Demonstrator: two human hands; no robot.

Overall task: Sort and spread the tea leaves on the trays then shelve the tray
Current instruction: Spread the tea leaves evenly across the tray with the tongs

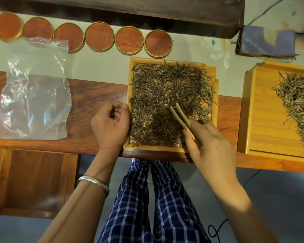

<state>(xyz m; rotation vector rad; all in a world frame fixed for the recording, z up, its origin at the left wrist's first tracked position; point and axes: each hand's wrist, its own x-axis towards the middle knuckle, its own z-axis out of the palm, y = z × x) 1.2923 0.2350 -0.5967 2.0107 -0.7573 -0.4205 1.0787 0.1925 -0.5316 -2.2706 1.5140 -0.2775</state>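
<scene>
A square wooden tray (215, 106) sits on the table in front of me, covered nearly edge to edge with dark tea leaves (158, 88). My right hand (211, 148) grips bamboo tweezers (180, 116) whose two tips are slightly apart and rest in the leaves near the tray's middle. My left hand (111, 123) lies against the tray's left edge, fingers curled, thumb touching the rim. A second wooden tray (258, 113) stands to the right, holding a pile of paler tea leaves (298, 102) towards its right side.
Several round wooden lids with gold rims (99, 36) line the back of the table. A crumpled clear plastic bag (33, 95) lies at the left. A dark wooden block (147, 11) spans the back, with a bluish cloth (265, 41) at the back right. A black cable (216, 230) lies on the floor.
</scene>
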